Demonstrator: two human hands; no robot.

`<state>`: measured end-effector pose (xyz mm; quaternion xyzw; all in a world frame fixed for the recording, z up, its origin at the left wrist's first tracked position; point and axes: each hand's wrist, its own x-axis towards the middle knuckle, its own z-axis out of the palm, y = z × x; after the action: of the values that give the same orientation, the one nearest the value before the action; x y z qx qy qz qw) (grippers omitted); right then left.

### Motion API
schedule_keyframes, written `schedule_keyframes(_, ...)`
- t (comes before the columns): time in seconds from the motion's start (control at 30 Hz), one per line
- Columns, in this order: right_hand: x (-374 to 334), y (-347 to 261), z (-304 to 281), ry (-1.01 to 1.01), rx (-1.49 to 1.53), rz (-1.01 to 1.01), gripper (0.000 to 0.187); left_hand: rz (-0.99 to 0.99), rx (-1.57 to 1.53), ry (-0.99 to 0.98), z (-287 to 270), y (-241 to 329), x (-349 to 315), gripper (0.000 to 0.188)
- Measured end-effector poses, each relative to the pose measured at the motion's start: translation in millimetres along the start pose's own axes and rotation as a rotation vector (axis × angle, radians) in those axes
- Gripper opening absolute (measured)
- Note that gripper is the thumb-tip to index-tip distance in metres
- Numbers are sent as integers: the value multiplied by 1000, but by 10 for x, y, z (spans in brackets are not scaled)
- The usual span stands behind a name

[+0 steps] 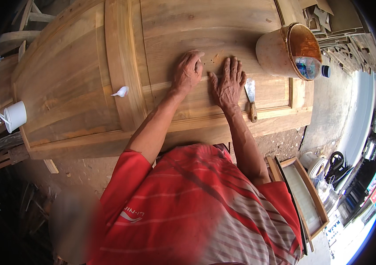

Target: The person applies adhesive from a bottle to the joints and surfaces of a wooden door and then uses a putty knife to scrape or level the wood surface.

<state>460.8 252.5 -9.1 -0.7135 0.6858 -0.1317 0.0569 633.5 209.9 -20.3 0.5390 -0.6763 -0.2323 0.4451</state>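
A large wooden panelled door (174, 35) lies flat in front of me. My left hand (188, 73) rests on its middle panel, fingers curled together; anything inside them is hidden. Flat on the same panel, my right hand (227, 87) has its fingers stretched out and holds nothing. Just beyond and between the hands are small dark holes and an orange-brown smear (215, 56). A putty knife (251, 99) with a wooden handle lies right beside my right hand, its blade pointing away from me.
At the right, a stained bucket (274, 53) lies tilted on the door with a plastic bottle (307, 67) in its mouth. A small white plastic scoop (120, 92) lies left of my arm. A white tub (15, 116) is at the left end. A wooden frame (307, 198) leans at lower right.
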Motion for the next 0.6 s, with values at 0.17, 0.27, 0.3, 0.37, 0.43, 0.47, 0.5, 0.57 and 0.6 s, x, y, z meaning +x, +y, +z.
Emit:
schedule_keyframes(0.17,50,70,-44,-29,-36,36,89,15,4,16,7,-18,-8,32)
schedule_keyframes(0.27,-24,78,-7,-35,-63,36,89,48,5,30,0,-25,13,31)
schedule_keyframes(0.3,-83,61,-49,-37,-51,42,85,47,5,32,1,-17,3,31)
schedule_keyframes(0.37,54,94,-72,-24,-44,27,83,-20,-15,4,7,-4,-12,30)
schedule_keyframes(0.43,107,98,-74,-16,-40,24,79,-2,-11,6,11,-33,-6,30)
schedule_keyframes(0.47,74,96,-97,-15,-41,26,79,15,-5,9,9,-46,-8,29)
schedule_keyframes(0.5,43,125,-120,-48,-21,5,80,15,-4,15,6,-47,-5,29)
schedule_keyframes(0.57,76,185,-132,-81,-1,-22,81,26,-5,40,-11,-52,-12,30)
schedule_keyframes(0.6,106,208,-136,-43,31,20,82,25,-5,40,-17,-29,-7,30)
